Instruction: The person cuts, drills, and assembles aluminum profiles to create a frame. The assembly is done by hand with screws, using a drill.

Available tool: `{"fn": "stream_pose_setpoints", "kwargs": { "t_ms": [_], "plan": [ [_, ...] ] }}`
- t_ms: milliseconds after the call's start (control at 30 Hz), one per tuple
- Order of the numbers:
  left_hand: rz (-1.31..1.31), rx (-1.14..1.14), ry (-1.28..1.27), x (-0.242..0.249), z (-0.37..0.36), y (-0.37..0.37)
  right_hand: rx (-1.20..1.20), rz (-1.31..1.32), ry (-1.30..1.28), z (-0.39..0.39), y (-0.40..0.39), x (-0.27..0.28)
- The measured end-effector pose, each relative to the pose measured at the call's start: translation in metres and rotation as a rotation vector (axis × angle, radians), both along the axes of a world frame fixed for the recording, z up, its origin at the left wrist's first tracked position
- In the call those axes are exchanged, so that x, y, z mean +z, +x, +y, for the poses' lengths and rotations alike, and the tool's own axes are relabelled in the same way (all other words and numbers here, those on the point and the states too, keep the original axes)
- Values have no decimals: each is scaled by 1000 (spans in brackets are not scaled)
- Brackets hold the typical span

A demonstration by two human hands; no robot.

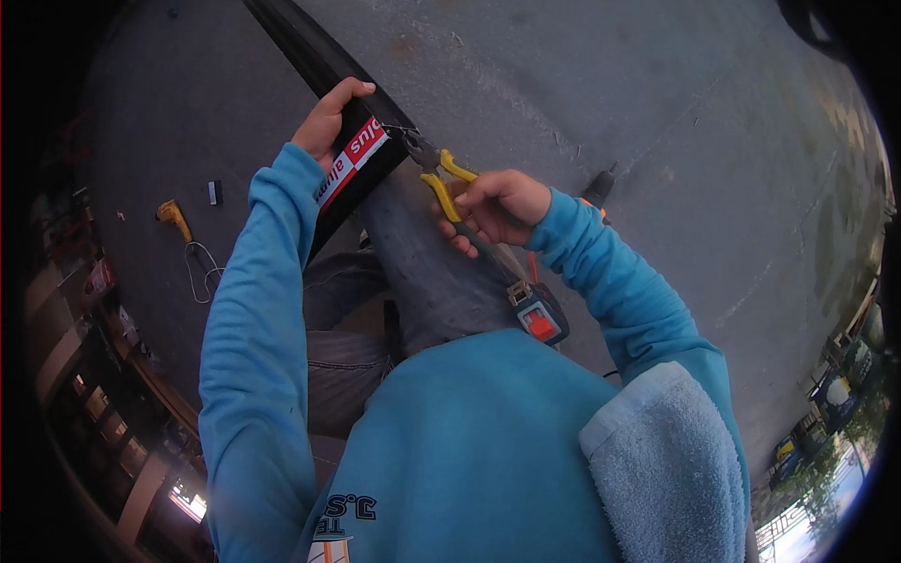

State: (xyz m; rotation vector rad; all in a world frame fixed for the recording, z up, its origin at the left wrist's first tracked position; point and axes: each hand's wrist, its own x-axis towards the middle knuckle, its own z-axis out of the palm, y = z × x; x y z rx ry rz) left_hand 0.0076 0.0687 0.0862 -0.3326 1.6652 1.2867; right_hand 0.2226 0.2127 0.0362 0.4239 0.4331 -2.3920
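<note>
- At the far left edge, brownish boards [58, 352] and clutter sit in dim light, too dark to sort out.
- The grey floor [685, 178] spreads under everything, scuffed, with pale lines and a brownish stain near the top.
- On the floor at left lies a yellow tool [175, 218] with a white cord [194, 281] that loops toward the left sleeve; just beside it is a small grey box [215, 193].
- The left hand [327, 120] is clasped around the black profile [305, 47], which comes in from the top edge; a section with a red-and-white sticker [352, 161] angles down over the trouser leg [422, 253], its lower end behind the left sleeve.
- The nose of the yellow-handled pliers [424, 155] is at the profile's corner; whether it grips anything I cannot tell.
- The right hand [497, 206] is wrapped around the pliers' handles, which stand apart.
- A tape measure [539, 317] sits at the shirt's hem.
- A drill [599, 190] lies on the floor, partly blocked by the right sleeve.
- A pale towel [668, 460] hangs over the right shoulder.
- Greenery [815, 493] and bright light fill the lower right edge.
</note>
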Motion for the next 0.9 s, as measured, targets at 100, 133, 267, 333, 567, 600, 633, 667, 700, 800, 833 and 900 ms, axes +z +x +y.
{"fn": "stream_pose_setpoints", "kwargs": {
  "t_ms": [100, 133, 267, 333, 567, 600, 633, 667, 700, 800, 833, 900],
  "plan": [
    [8, -2, -25, 3, 1, 0, -34, 43, -10, -3, 4, 1],
    [-9, -2, -17, 3, 2, -1, -39, -34, 34, -5, 8, 5],
    [-39, 30, 0, -10, 0, -8, 31, -98, 308, -7, 51, 24],
    [-51, 27, 5, -15, -4, -8, 14, -20, 397, 0, 57, 29],
    [-27, -8, 23, 8, 8, -3, 174, 184, 440, 7, 5, 25],
    [-34, 5, 22, 9, 8, -1, 213, 186, 377, 9, 1, 24],
    [-39, 6, 16, 7, 6, 0, 214, 182, 370, 8, -1, 21],
    [-43, 12, 22, 4, 5, -2, 194, 164, 320, 7, -3, 17],
    [-44, 19, 31, 1, 5, -5, 175, 147, 274, 7, -4, 14],
    [-62, 15, 55, -10, 1, -11, 172, 160, 225, 9, -9, 3],
    [-62, 4, 47, -13, 2, -10, 170, 161, 183, 10, -8, -1],
    [-35, -1, 35, -11, 2, -8, 177, 182, 195, 12, -11, -3]
  ]
}}
